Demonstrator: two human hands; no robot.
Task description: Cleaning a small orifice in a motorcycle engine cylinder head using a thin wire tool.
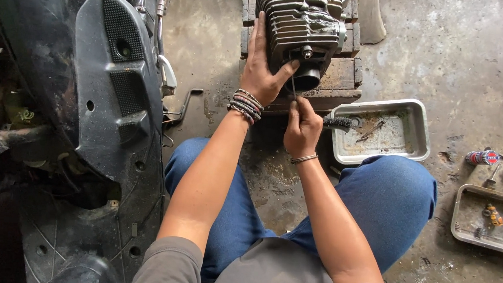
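Finned engine cylinder (300,29), dark grey metal, standing on stacked bricks (341,77) at the far centre of the concrete floor (457,49). Left hand (262,67) lies spread against the cylinder's left side, palm flat and thumb hooked under its lower edge, bracing it; beaded bracelets (246,105) circle the wrist. Right hand (302,128), just near of the cylinder, is clenched around a thin metal rod (293,87) whose tip points up at the round port on the cylinder's underside; whether the tip touches the port cannot be told.

Right of the hands, a rectangular steel tray (413,118) rests on the floor, soiled with rusty residue, with a black bristle brush (338,122) lying across its left rim. Farther right, a second steel tray (462,218) holds a small orange part (493,215). Between the two trays lies a small round item with a red, white and blue label (482,157). Left of the scene: black plastic scooter bodywork (102,82). The person crouches in blue jeans (386,194).
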